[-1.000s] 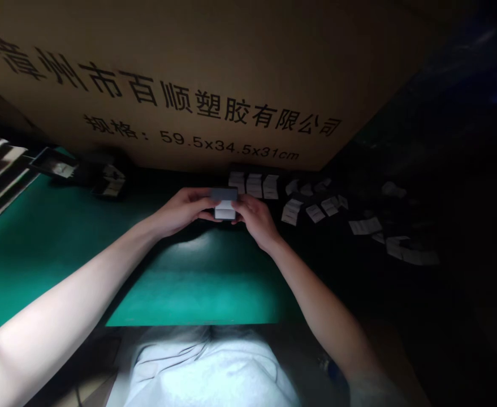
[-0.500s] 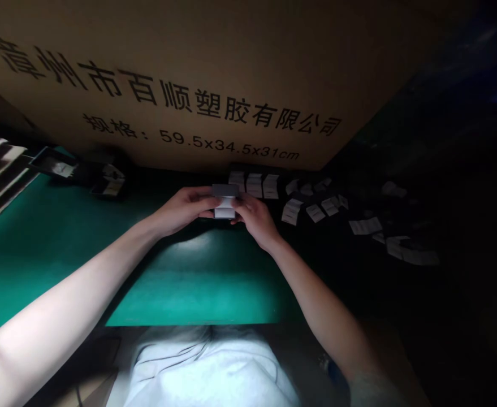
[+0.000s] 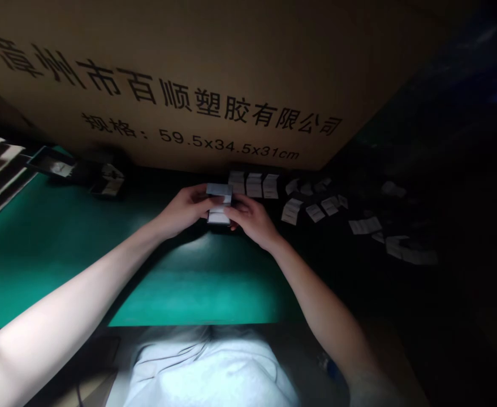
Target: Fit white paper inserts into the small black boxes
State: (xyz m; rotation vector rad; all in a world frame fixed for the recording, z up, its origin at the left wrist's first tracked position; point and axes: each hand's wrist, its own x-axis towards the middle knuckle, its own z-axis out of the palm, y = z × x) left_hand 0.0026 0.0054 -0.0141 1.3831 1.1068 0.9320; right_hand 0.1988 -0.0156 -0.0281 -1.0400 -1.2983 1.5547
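Observation:
Between my two hands, above the green table top (image 3: 163, 294), is a small dark box (image 3: 219, 189) with its lid raised and a white insert (image 3: 219, 217) inside. My left hand (image 3: 184, 210) is closed round the box's left side, its thumb reaching over the insert. From the right, my right hand (image 3: 252, 217) grips the other side, and its thumb presses near the insert's right edge. The fingers beneath the box are mostly hidden.
Behind stands a large cardboard carton (image 3: 180, 68) with black printing. Small folded white papers (image 3: 254, 185) lie along its foot, with more papers (image 3: 366, 226) scattered right in deep shadow. At back left are an open dark box (image 3: 53, 163) and another dark box (image 3: 107, 182).
The box has shifted slightly left and tilted, so more of its white insert and front edge shows. My right thumb has slid lower on the insert.

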